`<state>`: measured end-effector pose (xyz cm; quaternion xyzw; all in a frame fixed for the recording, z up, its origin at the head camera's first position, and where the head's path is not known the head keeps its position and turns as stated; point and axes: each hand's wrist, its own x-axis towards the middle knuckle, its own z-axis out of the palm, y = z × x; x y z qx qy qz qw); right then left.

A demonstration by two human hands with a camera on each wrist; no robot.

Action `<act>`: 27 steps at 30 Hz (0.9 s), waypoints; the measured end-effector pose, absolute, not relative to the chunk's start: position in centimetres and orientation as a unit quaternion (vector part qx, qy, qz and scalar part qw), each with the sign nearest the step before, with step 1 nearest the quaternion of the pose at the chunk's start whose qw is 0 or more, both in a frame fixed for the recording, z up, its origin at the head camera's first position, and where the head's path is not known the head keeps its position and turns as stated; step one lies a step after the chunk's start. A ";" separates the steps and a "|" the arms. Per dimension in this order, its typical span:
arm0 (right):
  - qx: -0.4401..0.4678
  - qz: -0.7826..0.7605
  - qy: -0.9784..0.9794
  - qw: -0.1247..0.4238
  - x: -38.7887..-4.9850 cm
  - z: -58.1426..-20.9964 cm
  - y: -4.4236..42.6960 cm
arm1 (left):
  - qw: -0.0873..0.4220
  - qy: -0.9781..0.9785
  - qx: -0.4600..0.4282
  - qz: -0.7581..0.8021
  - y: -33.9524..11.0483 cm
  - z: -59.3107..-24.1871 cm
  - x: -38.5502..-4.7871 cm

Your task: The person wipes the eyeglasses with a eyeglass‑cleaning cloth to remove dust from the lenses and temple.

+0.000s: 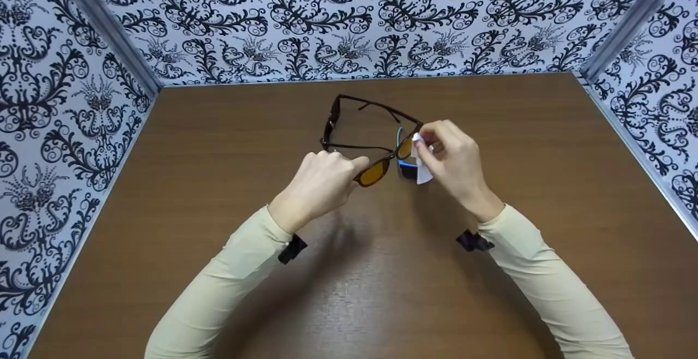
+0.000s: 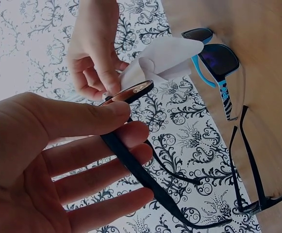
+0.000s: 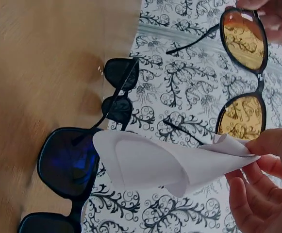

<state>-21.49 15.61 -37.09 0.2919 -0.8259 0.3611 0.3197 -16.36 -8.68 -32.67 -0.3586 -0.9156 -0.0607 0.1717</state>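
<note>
In the head view my left hand (image 1: 325, 183) pinches one end of dark-framed glasses with amber lenses (image 1: 374, 173). The left wrist view shows its thumb at the hinge and its other fingers along the temple (image 2: 143, 177). My right hand (image 1: 455, 162) pinches a white cloth (image 3: 148, 162) against the other lens, near that lens's outer end. Most of the cloth hangs down loose. The glasses are held up above the table, with both temples unfolded and pointing away. In the right wrist view one amber lens (image 3: 245, 39) is fully visible, the other partly hidden by the cloth and fingers.
Blue-and-black sunglasses (image 2: 220, 59) rest on the brown table (image 1: 218, 184), partly behind the cloth in the head view. Dark sunglasses (image 1: 331, 120) lie farther back, to the left. Patterned black-and-white panels (image 1: 349, 26) wall the table's back and sides.
</note>
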 end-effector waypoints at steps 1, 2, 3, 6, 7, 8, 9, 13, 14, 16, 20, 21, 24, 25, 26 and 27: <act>0.301 0.356 -0.825 0.319 -21.3 -37.1 15.5 | 0.173 -0.915 -0.359 -0.059 -8.7 -32.7 -16.4; 0.310 0.352 -0.825 0.317 -21.2 -37.2 15.3 | 0.175 -0.915 -0.359 -0.057 -8.6 -32.7 -16.4; 0.319 0.348 -0.824 0.313 -21.0 -37.3 15.2 | 0.174 -0.915 -0.359 -0.055 -8.6 -32.8 -16.4; 0.336 0.337 -0.826 0.303 -20.3 -37.7 14.7 | 0.173 -0.916 -0.358 -0.054 -8.6 -32.8 -16.4; 0.342 0.334 -0.826 0.301 -20.1 -37.9 14.6 | 0.173 -0.916 -0.358 -0.054 -8.6 -32.8 -16.3; 0.347 0.329 -0.826 0.299 -19.9 -38.0 14.4 | 0.173 -0.916 -0.358 -0.053 -8.6 -32.8 -16.3; 0.351 0.323 -0.827 0.299 -19.8 -38.2 14.3 | 0.173 -0.916 -0.358 -0.053 -8.5 -32.8 -16.3; 0.357 0.306 -0.828 0.305 -19.3 -38.6 14.0 | 0.174 -0.915 -0.360 -0.052 -8.5 -32.8 -16.2; 0.353 0.304 -0.830 0.307 -19.3 -38.6 14.0 | 0.174 -0.915 -0.360 -0.053 -8.6 -32.9 -16.2; 0.341 0.309 -0.833 0.309 -19.5 -38.6 14.2 | 0.174 -0.914 -0.361 -0.057 -8.6 -32.9 -16.2; 0.298 0.325 -0.843 0.308 -20.3 -38.5 15.0 | 0.175 -0.914 -0.360 -0.063 -8.7 -32.9 -16.2; 0.287 0.333 -0.844 0.306 -20.4 -38.4 15.2 | 0.175 -0.914 -0.360 -0.064 -8.7 -32.9 -16.1; 0.257 0.362 -0.844 0.300 -20.9 -38.1 15.7 | 0.173 -0.914 -0.361 -0.065 -8.7 -32.9 -16.0; 0.251 0.372 -0.843 0.298 -20.9 -38.0 15.8 | 0.172 -0.914 -0.362 -0.066 -8.7 -32.9 -16.0; 0.247 0.381 -0.840 0.296 -21.0 -37.8 15.8 | 0.172 -0.914 -0.362 -0.066 -8.6 -33.0 -16.0; 0.248 0.391 -0.837 0.293 -21.0 -37.8 15.8 | 0.171 -0.914 -0.361 -0.067 -8.6 -33.0 -15.9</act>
